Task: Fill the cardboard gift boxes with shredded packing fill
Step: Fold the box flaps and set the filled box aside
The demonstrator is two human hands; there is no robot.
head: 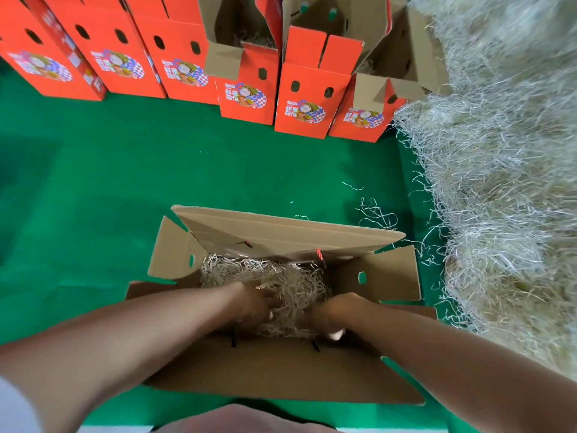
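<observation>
An open cardboard gift box [390, 276] stands on the green surface right in front of me, its four flaps spread out. A wad of pale shredded fill [281, 276] lies inside it. My left hand [253, 304] is down in the box, fingers sunk into the shreds on the left side. My right hand [334, 310] is in the box too, pressed against the right side of the wad. The fingertips of both hands are buried in the fill, so their grip is hidden.
A large heap of shredded fill [499, 182] covers the right side. A row of red printed gift boxes [187, 64] stands along the back; some are open with fill inside. Loose strands [377, 214] lie on the green cloth [156, 170].
</observation>
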